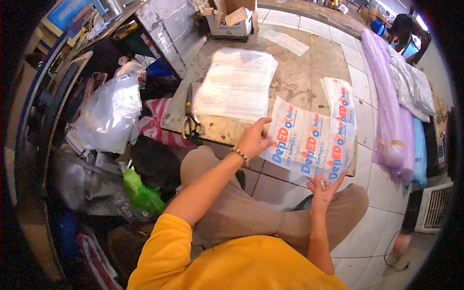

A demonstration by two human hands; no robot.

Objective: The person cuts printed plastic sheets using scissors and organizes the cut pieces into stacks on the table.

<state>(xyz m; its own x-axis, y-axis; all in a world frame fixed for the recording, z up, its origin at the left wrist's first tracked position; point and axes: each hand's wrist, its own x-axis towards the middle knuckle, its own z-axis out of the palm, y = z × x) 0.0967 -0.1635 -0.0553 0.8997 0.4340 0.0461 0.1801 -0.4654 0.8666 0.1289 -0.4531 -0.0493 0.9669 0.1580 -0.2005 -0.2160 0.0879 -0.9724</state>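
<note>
I sit at a low wooden board (299,72) on the floor. My left hand (253,139), with a bead bracelet at the wrist, pinches the left edge of a clear printed plastic sheet (309,140) with red and blue lettering. My right hand (323,187) supports the same sheet from beneath at its near edge, fingers spread. The sheet hangs partly over the board's near edge. A stack of similar plastic sheets (237,84) lies on the board beyond my left hand. Another printed sheet (342,101) lies at the board's right side.
Scissors (191,123) rest on the board's left edge. An open cardboard box (231,21) stands at the far end. Bags and clutter (111,116) pile up on the left. Rolls of purple and clear plastic (391,106) lie on the tiled floor at right.
</note>
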